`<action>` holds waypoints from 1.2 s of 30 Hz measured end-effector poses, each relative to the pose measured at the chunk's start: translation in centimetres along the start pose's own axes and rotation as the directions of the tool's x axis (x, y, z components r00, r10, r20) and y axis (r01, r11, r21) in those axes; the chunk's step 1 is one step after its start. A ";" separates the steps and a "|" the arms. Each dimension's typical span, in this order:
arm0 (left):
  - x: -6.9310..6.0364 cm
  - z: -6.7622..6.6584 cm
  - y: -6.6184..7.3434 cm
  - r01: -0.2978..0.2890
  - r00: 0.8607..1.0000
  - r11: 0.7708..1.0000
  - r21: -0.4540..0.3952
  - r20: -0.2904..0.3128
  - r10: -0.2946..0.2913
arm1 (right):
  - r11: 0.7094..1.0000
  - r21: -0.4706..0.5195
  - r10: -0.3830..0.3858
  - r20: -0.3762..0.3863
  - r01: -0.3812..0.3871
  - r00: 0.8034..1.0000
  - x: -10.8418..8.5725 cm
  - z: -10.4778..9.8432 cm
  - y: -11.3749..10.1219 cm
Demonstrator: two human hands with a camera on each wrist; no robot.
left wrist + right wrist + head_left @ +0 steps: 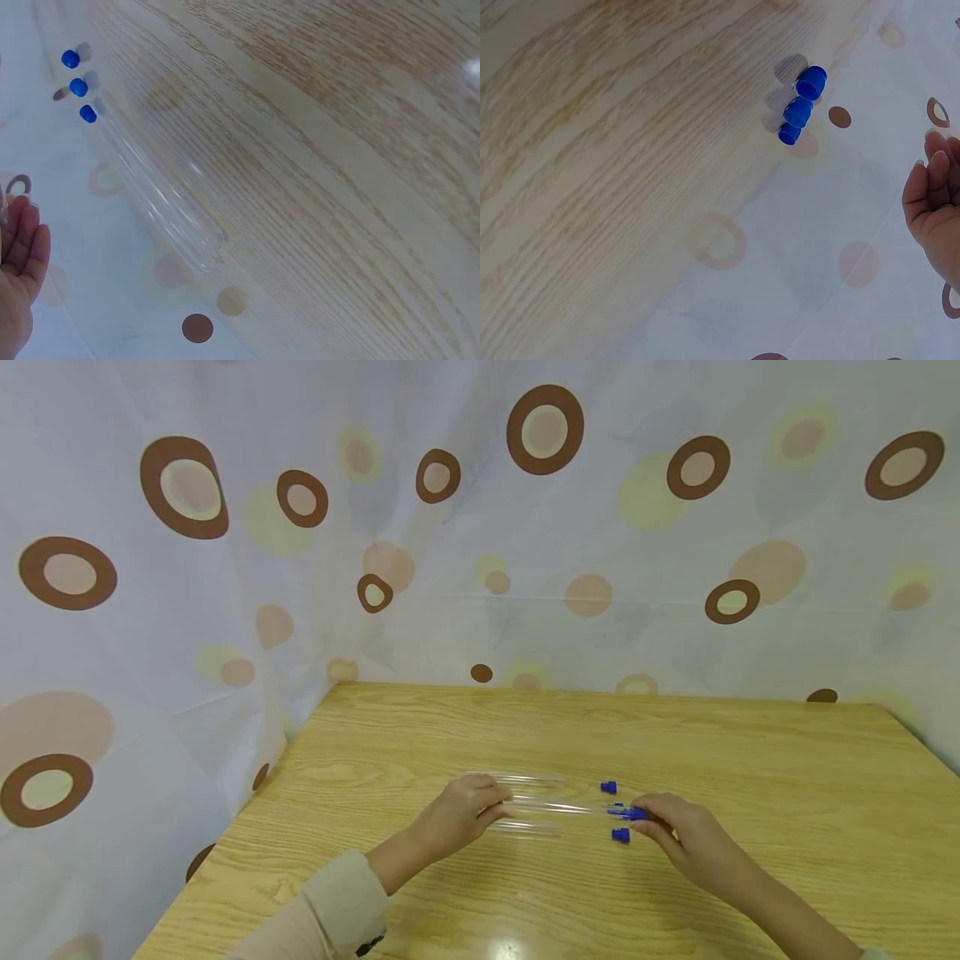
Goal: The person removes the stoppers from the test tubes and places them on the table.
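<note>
My left hand (462, 814) grips a clear test tube (558, 807) by its left end, above the wooden table. At the tube's right end, my right hand (678, 833) pinches a blue stopper (636, 813); how far it sits inside the tube is hard to tell. Two more clear tubes (150, 176) lie side by side on the table in the left wrist view. Three loose blue stoppers (798, 111) stand in a row in the right wrist view. Each wrist view catches only part of its hand at the edge, with the grip mostly out of sight.
The wooden table (360, 739) stretches to a white cloth (450, 543) with brown, peach and yellow circles, which hangs along the back and left sides. A loose stopper (620, 835) lies close to the right fingers.
</note>
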State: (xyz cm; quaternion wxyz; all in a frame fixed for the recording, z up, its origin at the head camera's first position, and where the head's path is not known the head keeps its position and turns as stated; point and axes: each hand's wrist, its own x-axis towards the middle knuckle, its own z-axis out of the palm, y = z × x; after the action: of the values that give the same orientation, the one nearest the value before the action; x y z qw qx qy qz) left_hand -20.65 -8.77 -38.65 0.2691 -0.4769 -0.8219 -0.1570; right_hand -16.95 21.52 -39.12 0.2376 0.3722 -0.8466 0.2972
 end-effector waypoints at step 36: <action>0.1 0.2 0.9 -0.012 0.997 1.000 -0.020 -0.073 0.010 | 0.986 0.138 0.094 0.013 -0.095 0.996 -0.5 -0.6 -0.1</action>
State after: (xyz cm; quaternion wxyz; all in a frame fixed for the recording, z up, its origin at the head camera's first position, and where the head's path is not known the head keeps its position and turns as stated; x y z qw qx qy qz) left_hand -19.95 -8.11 -38.69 0.2950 -0.4780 -0.8072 -0.1811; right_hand -16.46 22.14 -38.98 0.1944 0.3482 -0.8413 0.3649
